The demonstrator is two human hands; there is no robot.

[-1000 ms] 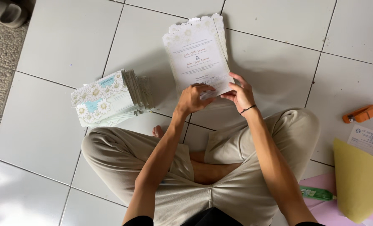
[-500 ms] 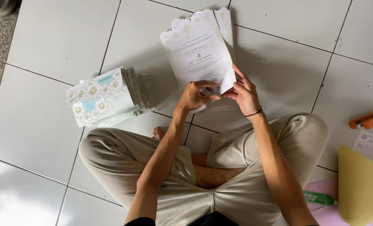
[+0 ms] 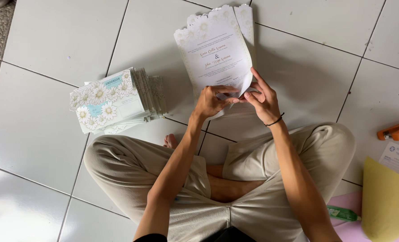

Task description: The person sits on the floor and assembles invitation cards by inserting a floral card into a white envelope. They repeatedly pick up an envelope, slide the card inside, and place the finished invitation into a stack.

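Since a moment ago we have lifted the card [image 3: 215, 51] a little higher off the floor [image 3: 51, 40] and curled its bottom edge more. Our left hand [image 3: 210, 101] and right hand [image 3: 262, 96] both pinch that bottom edge, in front of our crossed legs. A stack of flowered cards [image 3: 114, 101] lies to the left; an orange stapler [image 3: 396, 131] sits near the floor's right edge.

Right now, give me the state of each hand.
Left hand: closed, pinching the lower edge of the white invitation card.
Right hand: fingers curled on the same card's lower right corner.
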